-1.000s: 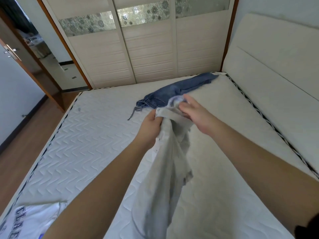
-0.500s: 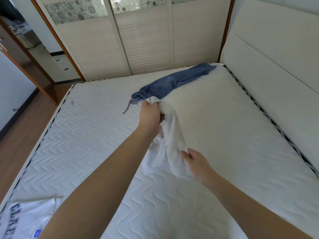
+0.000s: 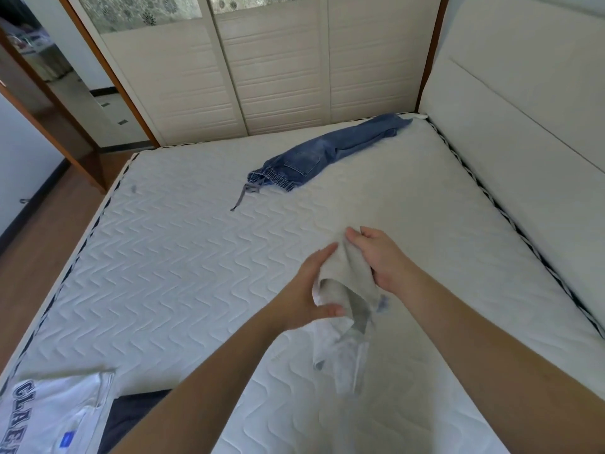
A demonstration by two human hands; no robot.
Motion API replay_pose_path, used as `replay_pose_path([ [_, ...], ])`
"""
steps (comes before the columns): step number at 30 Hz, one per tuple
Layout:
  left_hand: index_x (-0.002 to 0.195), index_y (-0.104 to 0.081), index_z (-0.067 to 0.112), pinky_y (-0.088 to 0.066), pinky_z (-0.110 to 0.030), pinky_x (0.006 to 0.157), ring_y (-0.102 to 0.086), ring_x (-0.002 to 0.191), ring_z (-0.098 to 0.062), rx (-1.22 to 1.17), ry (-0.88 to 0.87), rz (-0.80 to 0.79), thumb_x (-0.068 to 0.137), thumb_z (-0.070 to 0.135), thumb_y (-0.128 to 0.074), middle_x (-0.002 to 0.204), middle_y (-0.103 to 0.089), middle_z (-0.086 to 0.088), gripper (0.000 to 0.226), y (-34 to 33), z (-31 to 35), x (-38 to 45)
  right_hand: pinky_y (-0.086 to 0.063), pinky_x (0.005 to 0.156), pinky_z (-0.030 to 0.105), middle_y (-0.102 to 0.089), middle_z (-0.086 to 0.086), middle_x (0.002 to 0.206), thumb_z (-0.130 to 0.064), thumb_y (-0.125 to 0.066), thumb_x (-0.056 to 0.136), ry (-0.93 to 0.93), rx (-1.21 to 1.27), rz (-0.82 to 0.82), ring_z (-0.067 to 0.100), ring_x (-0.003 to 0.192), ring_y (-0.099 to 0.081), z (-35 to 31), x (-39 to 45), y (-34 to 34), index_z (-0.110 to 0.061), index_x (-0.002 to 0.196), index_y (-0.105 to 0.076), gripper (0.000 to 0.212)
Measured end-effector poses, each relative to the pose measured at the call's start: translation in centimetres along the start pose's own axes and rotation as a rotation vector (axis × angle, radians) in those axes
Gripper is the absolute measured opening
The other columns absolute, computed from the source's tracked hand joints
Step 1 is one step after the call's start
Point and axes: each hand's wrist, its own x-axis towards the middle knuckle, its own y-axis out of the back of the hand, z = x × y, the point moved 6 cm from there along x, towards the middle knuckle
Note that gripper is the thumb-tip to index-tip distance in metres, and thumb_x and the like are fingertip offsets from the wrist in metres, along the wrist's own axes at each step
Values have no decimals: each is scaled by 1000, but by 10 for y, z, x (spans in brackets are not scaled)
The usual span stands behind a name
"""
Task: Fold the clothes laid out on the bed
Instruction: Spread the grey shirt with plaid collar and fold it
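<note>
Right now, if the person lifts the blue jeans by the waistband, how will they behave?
The blue jeans lie bunched and creased on the mattress, so they would probably hang limp and unroll. Denim looks thick, so likely heavier than the white garment drooping between the hands. The loose drawstring may dangle.

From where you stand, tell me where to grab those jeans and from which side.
Grip the jeans at the gathered waistband, coming from the near side. That end points toward you with its drawstring trailing, while the legs stretch away to the far corner by the headboard. Both hands hold another garment now.
</note>
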Motion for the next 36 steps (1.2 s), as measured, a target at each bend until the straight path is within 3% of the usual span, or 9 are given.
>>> replay_pose_path([
  [3, 153, -16, 39, -46, -24, 101, -47, 130, -5, -101, 179, 87, 89, 28, -71, 143, -44, 17, 85, -5, -17, -2, -56, 68, 33, -75, 11, 89, -26, -57, 99, -66, 21, -18, 23, 81, -73, 12, 7, 4, -7, 96, -69, 23],
  [8, 105, -70, 29, -54, -24, 67, -68, 87, -25, -241, 441, 309, 84, 0, -44, 91, -72, 3, 44, 6, -31, 3, -56, 63, 29, -75, 14, 92, -27, -62, 96, -103, 113, -8, 22, 80, -73, 31, 18, 23, -7, 92, -72, 22],
  [11, 96, -72, 24, -57, -42, 78, -69, 90, -30, -394, 527, 451, 86, -2, -38, 91, -74, -5, 43, 13, -22, 8, -56, 78, 34, -73, 13, 106, -39, -57, 96, -51, 102, -64, 23, 94, -71, 46, 17, 28, -14, 97, -76, 31],
  [16, 99, -65, 15, -53, -29, 55, -64, 69, -21, -678, 607, 533, 89, 1, -37, 84, -70, -10, 33, 13, -4, 23, -53, 92, 36, -67, -9, 121, -51, -78, 73, 23, -304, -307, 11, 109, -64, 92, -7, 8, -41, 127, -52, 61],
  [23, 83, -68, 19, -47, -31, 59, -57, 72, -24, -496, 618, 620, 87, 1, -46, 79, -64, -9, 29, 40, -1, 23, -43, 61, 14, -68, -10, 84, -40, -66, 89, 154, -699, -81, 6, 76, -64, 102, -8, 21, -32, 95, -61, 11],
  [28, 79, -70, 22, -47, -26, 54, -56, 67, -19, -314, 535, 641, 84, -1, -53, 74, -65, -2, 29, 85, -4, 14, -39, 50, 11, -59, -10, 62, -37, -63, 92, 84, -834, -49, 10, 60, -59, 106, -4, 50, -29, 73, -61, 20],
  [31, 80, -73, 24, -46, -19, 47, -58, 66, -14, -120, 513, 625, 80, -2, -51, 74, -68, 3, 34, 107, -5, 6, -38, 65, 20, -61, -2, 81, -28, -65, 90, 139, -1094, -59, 22, 83, -62, 106, -2, 67, -24, 94, -69, 6],
  [33, 81, -73, 27, -47, -18, 52, -62, 73, -11, -64, 513, 639, 76, -5, -45, 79, -70, 6, 43, 114, -7, 2, -41, 78, 30, -61, 10, 98, -16, -62, 89, 135, -1271, -32, 29, 98, -60, 114, 0, 79, -14, 112, -67, 24],
  [36, 83, -73, 29, -47, -21, 59, -63, 80, -11, -50, 533, 686, 73, -7, -40, 85, -70, 7, 50, 118, -14, -8, -47, 79, 35, -62, 14, 96, -2, -52, 84, 68, -1379, 103, 33, 95, -62, 124, -9, 102, -8, 101, -67, 24],
])
